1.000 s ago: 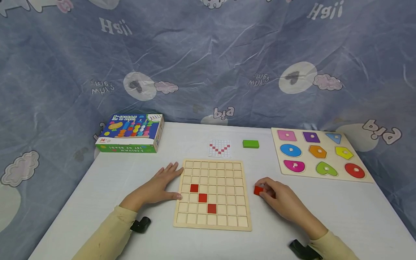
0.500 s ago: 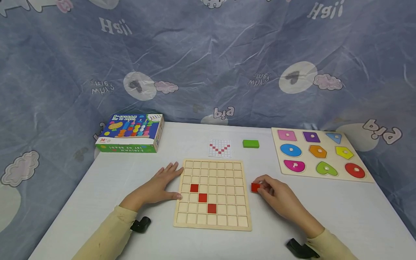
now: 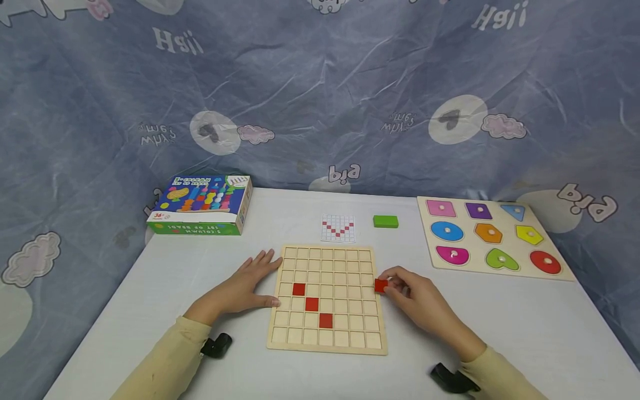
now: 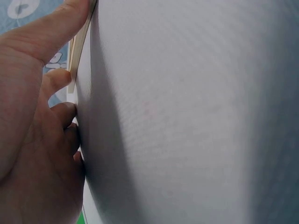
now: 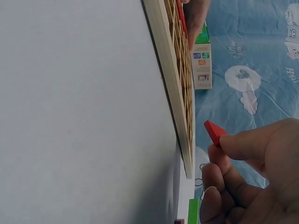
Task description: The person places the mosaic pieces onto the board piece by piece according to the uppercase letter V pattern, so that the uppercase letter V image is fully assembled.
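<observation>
Tile (image 3: 380, 285), red and square: held over the right edge of a pale wooden grid board (image 3: 346, 307)
Right hand (image 3: 420, 297): thumb and fingertips pinch it
Left hand (image 3: 240, 291): fingers spread, touching the board's left edge

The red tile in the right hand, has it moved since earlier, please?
Yes, in the head view the red tile moved left and now overlaps the wooden board at its right edge.

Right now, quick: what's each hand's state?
Left hand: open, fingers spread, touching the grid board at its left edge.
Right hand: closed, pinching a red tile.
</observation>
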A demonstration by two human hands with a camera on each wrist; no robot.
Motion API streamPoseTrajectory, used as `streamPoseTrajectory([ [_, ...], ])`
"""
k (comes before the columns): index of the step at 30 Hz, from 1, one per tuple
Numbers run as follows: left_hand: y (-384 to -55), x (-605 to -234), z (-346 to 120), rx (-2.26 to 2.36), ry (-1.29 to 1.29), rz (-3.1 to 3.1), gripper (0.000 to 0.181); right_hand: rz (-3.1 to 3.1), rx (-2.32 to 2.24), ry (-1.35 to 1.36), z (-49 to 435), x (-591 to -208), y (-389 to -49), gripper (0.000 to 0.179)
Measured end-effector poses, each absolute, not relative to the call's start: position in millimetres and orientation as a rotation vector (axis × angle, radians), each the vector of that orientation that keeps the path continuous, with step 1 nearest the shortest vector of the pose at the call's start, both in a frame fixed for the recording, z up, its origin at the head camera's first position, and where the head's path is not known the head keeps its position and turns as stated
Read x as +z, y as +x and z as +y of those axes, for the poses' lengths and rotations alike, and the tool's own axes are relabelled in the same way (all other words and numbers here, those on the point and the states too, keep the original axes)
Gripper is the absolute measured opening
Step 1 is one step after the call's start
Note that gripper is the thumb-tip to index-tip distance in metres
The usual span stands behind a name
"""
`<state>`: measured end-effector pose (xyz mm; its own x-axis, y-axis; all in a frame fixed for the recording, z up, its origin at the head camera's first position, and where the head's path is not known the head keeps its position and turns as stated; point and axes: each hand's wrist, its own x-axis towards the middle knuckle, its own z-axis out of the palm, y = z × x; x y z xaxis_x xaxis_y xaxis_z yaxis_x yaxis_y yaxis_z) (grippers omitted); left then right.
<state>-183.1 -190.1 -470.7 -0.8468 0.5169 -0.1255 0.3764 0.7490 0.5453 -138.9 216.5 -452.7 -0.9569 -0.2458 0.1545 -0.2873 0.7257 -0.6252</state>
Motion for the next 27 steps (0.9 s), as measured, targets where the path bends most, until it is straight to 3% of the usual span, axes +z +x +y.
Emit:
streamPoseTrajectory([
  [27, -185, -473, -190, 0.724, 0.684, 2.692, 0.102, -2.871, 1.248, 0.5, 158, -444, -148, 0.021],
])
